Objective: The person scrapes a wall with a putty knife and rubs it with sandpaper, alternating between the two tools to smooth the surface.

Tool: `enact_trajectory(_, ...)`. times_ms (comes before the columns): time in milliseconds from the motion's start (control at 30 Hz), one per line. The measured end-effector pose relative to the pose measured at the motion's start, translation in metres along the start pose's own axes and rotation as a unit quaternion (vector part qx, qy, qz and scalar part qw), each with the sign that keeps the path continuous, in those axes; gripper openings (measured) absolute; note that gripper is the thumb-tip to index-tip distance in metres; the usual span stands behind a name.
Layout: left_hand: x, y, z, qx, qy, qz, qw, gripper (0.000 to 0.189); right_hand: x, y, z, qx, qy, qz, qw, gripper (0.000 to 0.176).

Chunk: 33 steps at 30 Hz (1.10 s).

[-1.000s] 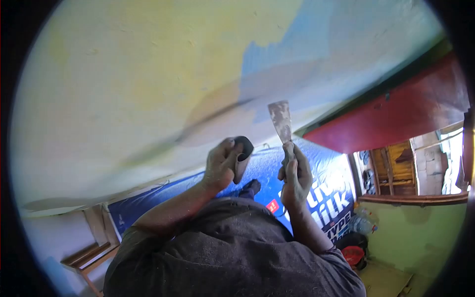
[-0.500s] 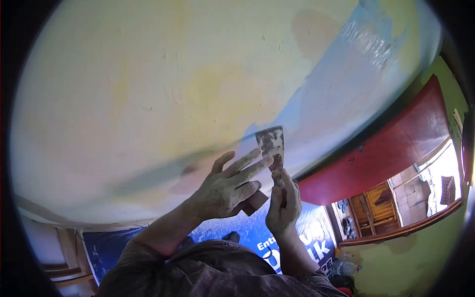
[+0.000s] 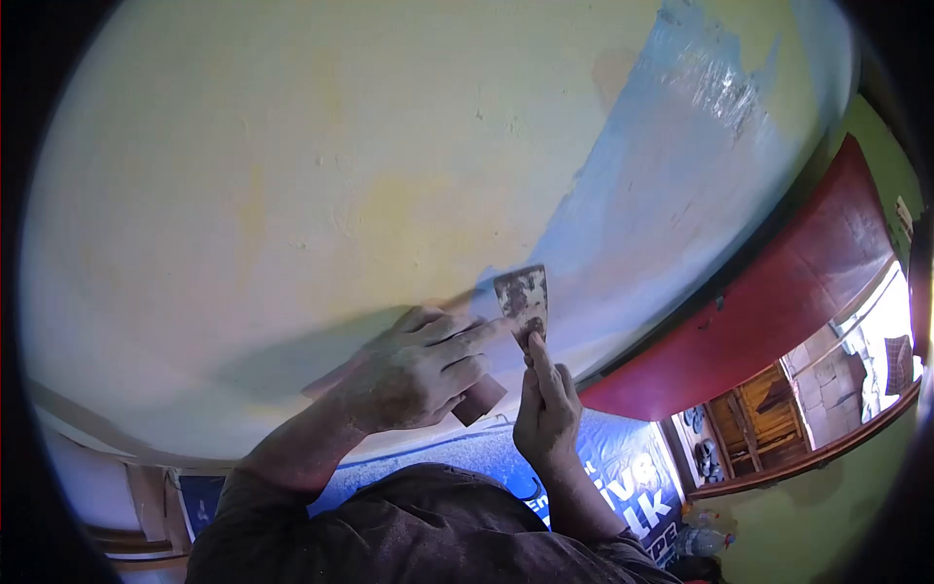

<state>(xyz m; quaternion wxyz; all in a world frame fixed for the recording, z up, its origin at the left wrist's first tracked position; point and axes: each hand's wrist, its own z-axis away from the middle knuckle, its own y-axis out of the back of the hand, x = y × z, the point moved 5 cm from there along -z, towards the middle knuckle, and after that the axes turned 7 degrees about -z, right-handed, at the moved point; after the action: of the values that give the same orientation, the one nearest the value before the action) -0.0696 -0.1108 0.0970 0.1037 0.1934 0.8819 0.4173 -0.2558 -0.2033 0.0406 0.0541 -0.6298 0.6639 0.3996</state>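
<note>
My right hand [image 3: 548, 409] grips a putty knife [image 3: 522, 295] by its handle, index finger up along the base of the blade. The blade points up and is blotched with pale and dark stains. My left hand [image 3: 418, 375], dusty across its back, reaches in from the left with its fingertips right at the blade's left edge. A flat brown rectangular piece [image 3: 480, 400] sticks out below its fingers; the rest is hidden by the hand. Before both hands stretches a pale wall [image 3: 321, 185], with a wet-looking light blue band [image 3: 613, 185] on the right.
A red door panel [image 3: 749, 321] stands out on the right, beside a window opening [image 3: 827, 389] with a wooden frame. Below me lies a blue printed banner [image 3: 623, 477], dusted white. Plastic bottles [image 3: 702, 541] stand near the green wall [image 3: 778, 530].
My left hand's fingers have drawn closer together, and its thumb no longer stands apart. The putty knife has shifted slightly left and down in view. The camera view has tilted a little.
</note>
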Motion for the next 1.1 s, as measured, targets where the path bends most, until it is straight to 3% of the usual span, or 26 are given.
enact_trajectory(133,-0.004,0.034,0.015,0.176,-0.029,-0.021,0.984,0.037,-0.002,0.002,0.0,0.023,0.02,0.001,1.0,0.051)
enact_trajectory(267,-0.019,0.037,0.029,0.252,-0.022,-0.075,0.964,0.033,0.002,0.001,0.002,0.02,0.005,-0.001,1.0,0.051)
enact_trajectory(667,-0.029,0.012,0.039,0.241,-0.042,-0.13,0.961,0.029,-0.002,-0.003,-0.001,0.054,0.004,-0.007,0.999,0.052)
enact_trajectory(1100,-0.025,0.014,0.039,0.246,-0.04,-0.128,0.96,0.026,-0.014,0.006,0.0,0.019,-0.026,0.005,0.999,0.046)
